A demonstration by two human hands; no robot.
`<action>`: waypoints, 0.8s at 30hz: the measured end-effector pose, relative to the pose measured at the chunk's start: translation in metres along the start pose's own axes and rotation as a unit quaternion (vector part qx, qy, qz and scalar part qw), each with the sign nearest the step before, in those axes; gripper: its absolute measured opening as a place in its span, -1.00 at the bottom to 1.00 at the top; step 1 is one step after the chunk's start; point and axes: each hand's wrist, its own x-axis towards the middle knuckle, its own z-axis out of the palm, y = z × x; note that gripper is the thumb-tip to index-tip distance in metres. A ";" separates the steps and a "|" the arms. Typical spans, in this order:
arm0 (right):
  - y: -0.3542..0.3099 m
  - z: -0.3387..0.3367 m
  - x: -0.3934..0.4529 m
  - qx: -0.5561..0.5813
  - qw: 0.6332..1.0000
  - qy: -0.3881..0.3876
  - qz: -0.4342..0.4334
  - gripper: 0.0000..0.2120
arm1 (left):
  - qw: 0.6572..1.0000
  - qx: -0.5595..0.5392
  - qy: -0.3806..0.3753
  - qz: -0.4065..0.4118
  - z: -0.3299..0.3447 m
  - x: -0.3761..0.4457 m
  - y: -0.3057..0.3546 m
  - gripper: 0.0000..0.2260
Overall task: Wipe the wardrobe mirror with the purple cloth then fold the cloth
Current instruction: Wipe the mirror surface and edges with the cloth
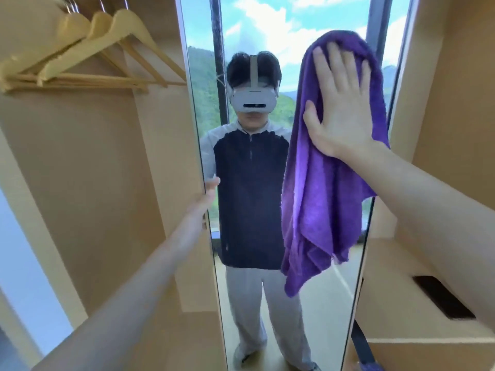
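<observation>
In the frame's centre: a tall mirror [249,36] stands upright, running from top edge to bottom edge between tan wardrobe panels.
Cloth: the purple cloth [321,199] lies flat against the glass in the right half of the mirror, its top bunched near the upper right, its lower end hanging loose toward the middle of the frame.
Right hand: the right hand [341,103] sits on the upper part of the cloth, palm to the glass, grip spread wide with all fingers apart, pressing rather than pinching.
Left hand: the left hand [207,195] reaches to the mirror's left edge at mid-height; its fingers curl round that edge, thumb on the glass side.
Reflection: a person in a headset, dark vest and grey trousers, with sky and green hills behind.
Hangers: three wooden hangers [88,49] hang in the upper left.
Lower right: a tan shelf [388,277] with a dark slot [442,297].
</observation>
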 end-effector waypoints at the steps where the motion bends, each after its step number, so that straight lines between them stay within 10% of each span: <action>1: -0.007 0.001 0.008 -0.006 1.000 0.006 -0.013 -0.28 | 0.999 -0.029 0.026 0.010 -0.004 0.013 0.025 -0.75; 11: -0.055 0.062 -0.085 -0.030 0.987 -0.026 -0.154 -0.27 | 0.950 -0.066 0.256 0.165 0.027 0.075 0.103 -0.70; 24: 0.024 0.056 -0.183 -0.050 0.974 -0.116 -0.187 -0.28 | 0.942 0.035 0.240 0.233 0.025 0.057 0.096 -0.65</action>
